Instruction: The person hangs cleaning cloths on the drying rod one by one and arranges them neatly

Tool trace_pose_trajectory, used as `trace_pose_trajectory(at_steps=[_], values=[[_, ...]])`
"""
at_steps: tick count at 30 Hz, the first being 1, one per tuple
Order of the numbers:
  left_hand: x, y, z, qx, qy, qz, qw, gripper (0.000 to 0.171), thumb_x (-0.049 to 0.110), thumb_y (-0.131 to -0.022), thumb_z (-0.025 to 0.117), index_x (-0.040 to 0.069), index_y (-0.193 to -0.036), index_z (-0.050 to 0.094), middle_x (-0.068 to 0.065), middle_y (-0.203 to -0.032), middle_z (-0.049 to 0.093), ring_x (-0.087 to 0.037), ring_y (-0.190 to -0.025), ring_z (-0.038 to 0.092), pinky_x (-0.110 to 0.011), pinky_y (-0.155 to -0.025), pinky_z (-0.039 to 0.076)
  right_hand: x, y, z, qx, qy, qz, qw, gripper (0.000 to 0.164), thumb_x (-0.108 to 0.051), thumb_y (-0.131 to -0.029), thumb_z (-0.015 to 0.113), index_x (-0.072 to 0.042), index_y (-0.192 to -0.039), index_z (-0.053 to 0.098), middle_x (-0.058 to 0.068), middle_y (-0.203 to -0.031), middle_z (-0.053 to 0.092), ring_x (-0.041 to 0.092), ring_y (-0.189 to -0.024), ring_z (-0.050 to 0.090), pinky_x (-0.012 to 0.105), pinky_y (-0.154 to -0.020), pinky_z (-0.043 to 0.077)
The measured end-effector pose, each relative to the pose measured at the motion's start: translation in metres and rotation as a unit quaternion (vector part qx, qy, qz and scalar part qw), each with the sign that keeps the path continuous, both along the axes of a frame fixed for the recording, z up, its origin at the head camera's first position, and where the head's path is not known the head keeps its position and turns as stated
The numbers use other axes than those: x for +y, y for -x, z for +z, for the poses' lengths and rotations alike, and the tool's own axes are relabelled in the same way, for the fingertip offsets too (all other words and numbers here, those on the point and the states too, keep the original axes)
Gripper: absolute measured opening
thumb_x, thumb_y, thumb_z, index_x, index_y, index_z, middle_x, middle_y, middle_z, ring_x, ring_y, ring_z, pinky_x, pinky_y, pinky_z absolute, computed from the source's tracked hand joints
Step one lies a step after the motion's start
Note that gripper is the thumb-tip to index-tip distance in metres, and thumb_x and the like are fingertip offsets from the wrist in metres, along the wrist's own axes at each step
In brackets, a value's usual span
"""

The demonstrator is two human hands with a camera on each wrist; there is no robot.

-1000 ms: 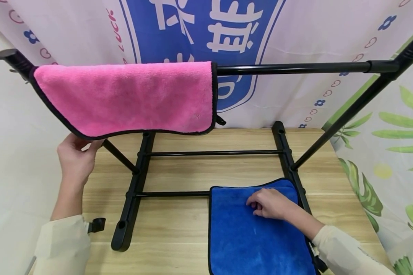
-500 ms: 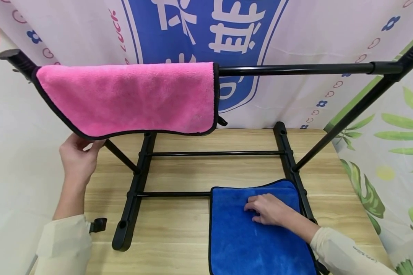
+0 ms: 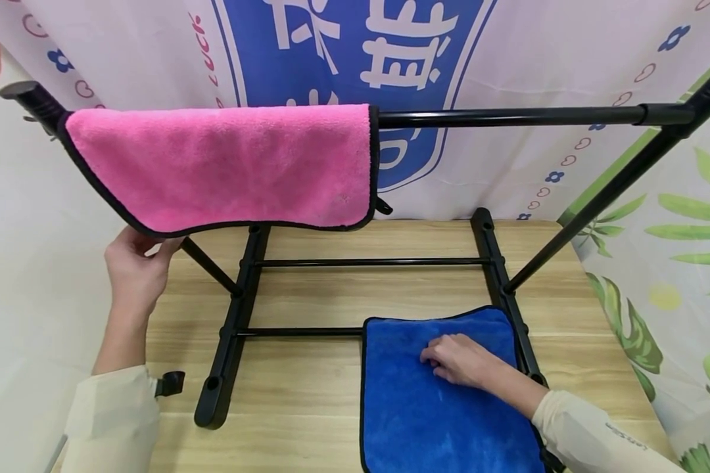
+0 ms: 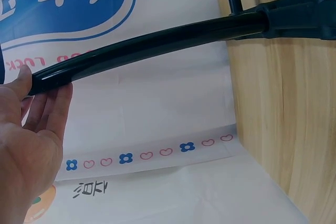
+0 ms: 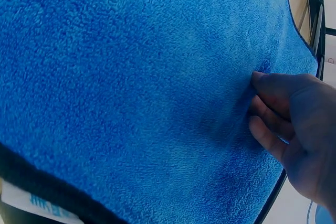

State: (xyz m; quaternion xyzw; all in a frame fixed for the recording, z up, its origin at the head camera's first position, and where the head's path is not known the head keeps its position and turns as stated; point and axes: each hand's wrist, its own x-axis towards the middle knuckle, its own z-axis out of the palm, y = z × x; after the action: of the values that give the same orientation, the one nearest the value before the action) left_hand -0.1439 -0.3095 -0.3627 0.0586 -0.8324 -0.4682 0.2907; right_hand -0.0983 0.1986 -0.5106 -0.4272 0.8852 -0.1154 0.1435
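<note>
In the head view a pink towel (image 3: pixel 225 167) with black edging is draped over the left half of the top bar of a black rack (image 3: pixel 509 118). Beneath its lower left corner my left hand (image 3: pixel 137 269) grips the rack's slanted post; the left wrist view shows thumb and fingers around the black tube (image 4: pixel 152 45). Low at the right hangs a blue towel (image 3: pixel 444 420), also black-edged, covering part of the lower front bar. My right hand (image 3: pixel 458 360) is over its upper part, fingers curled, fingertips pinching at the cloth (image 5: pixel 157 87). The towel's bottom edge is outside the head view.
The rack's black feet (image 3: pixel 227 335) stand on a light wood tabletop (image 3: pixel 296 394). A printed white and blue curtain (image 3: pixel 526 52) hangs behind, and a leaf-patterned cloth (image 3: pixel 680 256) is at the right. Two thin lower bars (image 3: pixel 367 263) join the feet.
My right thumb and fingers, spread apart half a second ago, have come together again at the blue towel. My left hand keeps its grip on the post. Both towels hang as before.
</note>
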Motion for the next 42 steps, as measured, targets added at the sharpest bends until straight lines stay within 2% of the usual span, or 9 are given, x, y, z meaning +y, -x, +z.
trace_pose_trajectory(at_steps=[6,14,21,27,32,42], values=[[0.000,0.000,0.001,-0.004,-0.001,-0.003,1.0000,0.021,0.006,-0.093,0.075,0.025,-0.097,0.067,0.020,-0.087,0.062,0.007,-0.087,0.064,-0.005,-0.076,0.051,0.000,0.000,0.001,-0.015,0.008,-0.003,1.000,0.021,-0.003,-0.086,0.077,-0.011,-0.105,0.076,-0.008,-0.081,0.059,0.001,-0.065,0.049,0.019,-0.058,0.047],[0.001,-0.001,0.001,0.003,0.002,-0.007,1.0000,0.021,0.004,-0.093,0.074,0.023,-0.099,0.067,0.018,-0.087,0.061,0.005,-0.087,0.064,-0.005,-0.077,0.051,0.000,0.001,0.010,-0.042,0.008,-0.022,0.999,0.024,-0.001,-0.085,0.075,-0.012,-0.106,0.076,-0.008,-0.082,0.060,0.003,-0.068,0.049,0.020,-0.058,0.045],[0.001,-0.001,0.002,0.001,0.001,-0.005,1.0000,0.021,0.004,-0.092,0.074,0.023,-0.100,0.068,0.018,-0.087,0.061,0.006,-0.087,0.064,-0.005,-0.077,0.051,0.001,0.006,0.021,-0.015,0.020,-0.031,0.999,0.024,0.000,-0.083,0.074,-0.013,-0.103,0.076,-0.007,-0.083,0.059,0.003,-0.066,0.047,0.020,-0.057,0.044],[0.000,-0.002,0.002,-0.005,0.001,-0.003,1.0000,0.021,0.005,-0.093,0.074,0.023,-0.100,0.067,0.018,-0.088,0.061,0.006,-0.088,0.064,-0.005,-0.077,0.051,0.003,0.009,0.031,-0.032,0.032,-0.038,0.998,0.023,0.002,-0.084,0.073,-0.010,-0.104,0.075,-0.003,-0.091,0.064,0.003,-0.069,0.049,0.020,-0.059,0.045],[0.001,-0.003,0.002,-0.005,0.001,-0.004,1.0000,0.020,0.004,-0.093,0.074,0.022,-0.102,0.068,0.018,-0.088,0.061,0.005,-0.088,0.064,-0.006,-0.077,0.051,0.005,0.012,0.039,-0.020,0.052,-0.047,0.997,0.021,0.002,-0.087,0.073,-0.009,-0.104,0.074,0.003,-0.100,0.069,0.005,-0.073,0.056,0.020,-0.062,0.050],[-0.001,-0.001,0.000,-0.008,-0.001,-0.006,0.9999,0.021,0.003,-0.093,0.073,0.021,-0.104,0.068,0.017,-0.090,0.061,0.005,-0.089,0.064,-0.006,-0.078,0.051,0.007,0.020,0.051,-0.008,0.087,-0.050,0.995,0.023,0.005,-0.086,0.072,-0.008,-0.104,0.074,0.001,-0.096,0.066,0.006,-0.072,0.055,0.020,-0.060,0.049]])
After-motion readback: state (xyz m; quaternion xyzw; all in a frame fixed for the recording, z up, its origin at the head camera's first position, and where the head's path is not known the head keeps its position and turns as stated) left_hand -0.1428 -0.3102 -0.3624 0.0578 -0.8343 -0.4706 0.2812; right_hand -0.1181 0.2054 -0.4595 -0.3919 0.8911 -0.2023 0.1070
